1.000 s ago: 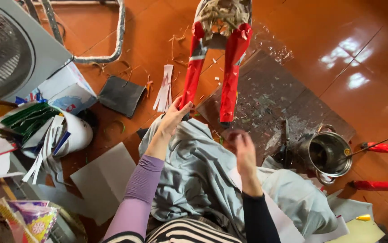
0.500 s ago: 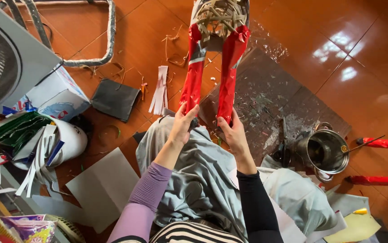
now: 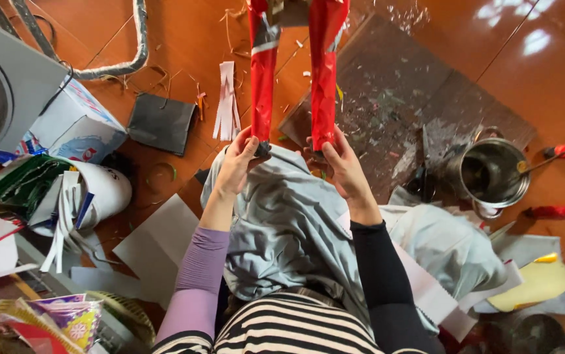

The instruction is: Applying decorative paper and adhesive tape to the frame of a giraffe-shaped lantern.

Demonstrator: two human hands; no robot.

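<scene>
- While both arms reach far over the lap, the left hand (image 3: 238, 162) pinches the near end of the left red-wrapped leg (image 3: 263, 72), likely steadying it.
- The right hand (image 3: 342, 165) grips the right red-wrapped leg (image 3: 325, 72) likewise.
- A metal pot (image 3: 495, 172) sits right on the orange floor (image 3: 184, 52).

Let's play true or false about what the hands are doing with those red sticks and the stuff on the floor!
1. The left hand grips the end of the left red leg. True.
2. The right hand rests on the metal pot. False: it holds the right red leg.
3. The metal pot stands on the right of the view. True.
4. The floor is blue. False: it is glossy orange-brown.
5. White paper strips lie on the floor near the left red leg. True.
</scene>
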